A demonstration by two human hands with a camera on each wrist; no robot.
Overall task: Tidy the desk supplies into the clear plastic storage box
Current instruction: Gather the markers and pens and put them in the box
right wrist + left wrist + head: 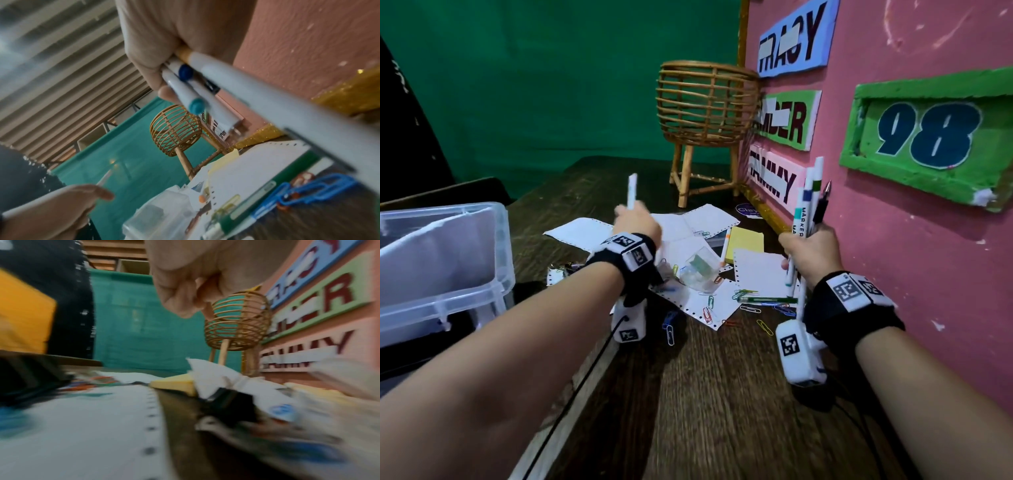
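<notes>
My right hand (810, 251) grips a bundle of white markers and a black pen (808, 205) upright, close to the pink wall; the same bundle of markers (195, 84) fills the right wrist view. My left hand (635, 222) holds one white marker (631, 190) pointing up, above the scattered papers (688, 226). The clear plastic storage box (445, 260) stands open at the left edge of the desk. On the desk lie a green pen (767, 300), a yellow sticky-note pad (744, 245), a small clear case (697, 269) and several coloured paper clips (710, 308).
A rattan basket on legs (707, 113) stands at the back against the pink board (911, 240) with name signs. A green cloth hangs behind. Dark wooden desk surface (705, 394) lies bare near me.
</notes>
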